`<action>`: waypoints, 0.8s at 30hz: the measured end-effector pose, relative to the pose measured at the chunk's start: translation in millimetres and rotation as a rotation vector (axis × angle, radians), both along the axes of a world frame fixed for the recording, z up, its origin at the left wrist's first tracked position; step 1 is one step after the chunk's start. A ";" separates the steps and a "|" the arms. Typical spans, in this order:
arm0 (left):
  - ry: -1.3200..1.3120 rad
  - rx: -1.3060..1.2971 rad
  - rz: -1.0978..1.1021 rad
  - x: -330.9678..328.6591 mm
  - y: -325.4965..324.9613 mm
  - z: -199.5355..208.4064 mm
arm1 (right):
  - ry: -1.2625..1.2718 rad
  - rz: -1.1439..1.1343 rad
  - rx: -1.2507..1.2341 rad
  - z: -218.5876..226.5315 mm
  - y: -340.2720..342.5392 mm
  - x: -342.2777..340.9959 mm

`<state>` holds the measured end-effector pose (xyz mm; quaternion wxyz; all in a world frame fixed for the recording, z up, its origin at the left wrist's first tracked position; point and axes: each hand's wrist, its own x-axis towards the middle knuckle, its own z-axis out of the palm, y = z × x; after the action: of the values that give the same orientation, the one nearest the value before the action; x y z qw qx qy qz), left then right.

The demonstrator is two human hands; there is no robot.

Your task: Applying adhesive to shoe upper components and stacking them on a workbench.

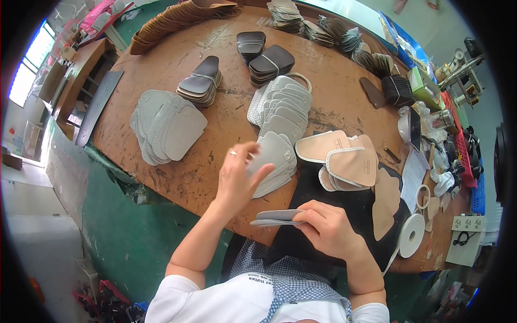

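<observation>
My right hand (329,229) pinches a few thin grey leather pieces (277,216) by one end, level above the table's near edge. Thumb and fingers apart, my left hand (237,177) is raised next to the near end of a fanned row of grey leather pieces (285,124); nothing shows in it. Another fanned pile of grey pieces (180,129) lies farther left. Right of the row, beige pieces with white edges (353,164) overlap by a black mat (304,196), and a plain beige piece (385,207) rests on its right side.
Banded dark brown bundles (200,81) stand behind, near a tan ring (302,79). A white tape roll (412,236), a paper sheet (413,172) and a phone (414,129) crowd the right side. Brown leather strips (177,24) line the far edge of the wooden table (226,124).
</observation>
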<state>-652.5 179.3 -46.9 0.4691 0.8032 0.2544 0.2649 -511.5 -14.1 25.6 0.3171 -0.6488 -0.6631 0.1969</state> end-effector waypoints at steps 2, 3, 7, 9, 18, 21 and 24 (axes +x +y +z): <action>0.140 0.297 0.280 4.0 6.1 -8.0 | 0.037 -0.025 0.009 0.2 -2.4 -3.7; 0.207 0.300 0.243 4.2 7.9 -12.7 | 0.068 -0.065 0.010 1.7 -5.5 -5.0; 0.259 0.427 0.282 3.6 -4.5 -14.0 | 0.048 -0.112 -0.009 -3.2 -14.5 -3.0; 0.203 0.539 0.306 4.0 -9.5 -15.0 | 0.173 -0.055 -0.224 2.5 -20.3 2.2; -0.084 -0.045 -0.470 -23.2 -39.7 41.3 | -0.153 -0.060 0.202 9.7 -12.6 2.0; -0.003 -0.115 -0.148 -5.1 -13.4 17.5 | 0.001 -0.066 0.129 -0.1 -20.9 -2.8; 0.138 0.423 0.239 7.8 4.0 -8.0 | 0.128 -0.137 0.097 -0.5 -25.1 -7.2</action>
<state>-644.7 183.4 -55.0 0.2374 0.8639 0.3178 0.3104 -518.8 -39.2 25.2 0.4025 -0.6625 -0.6045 0.1836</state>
